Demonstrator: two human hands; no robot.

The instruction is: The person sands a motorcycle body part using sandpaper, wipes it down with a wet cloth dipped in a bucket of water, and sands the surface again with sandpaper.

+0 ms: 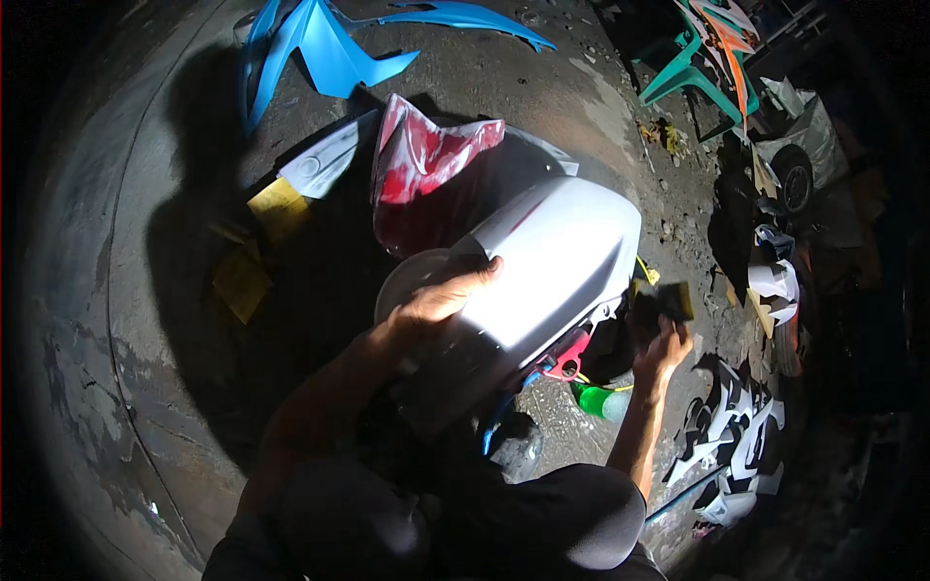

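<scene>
Left hand (441, 296) grips white panel (572, 237) by its left side, thumb on top, fingers mostly hidden; right hand (663, 349) holds dark pad (672, 301) just off panel's right edge. Panel lies tilted beyond knees (572, 518). Risk: with only one hand steadying, uneven push could shift it, scuffing it against red-and-white panel (426, 160) just behind.

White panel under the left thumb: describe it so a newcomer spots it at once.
Above the grey ground, find the left hand near the centre. Under its thumb is the broad white panel, brightly lit, unlike the patchy red-and-white panel beyond.
</scene>
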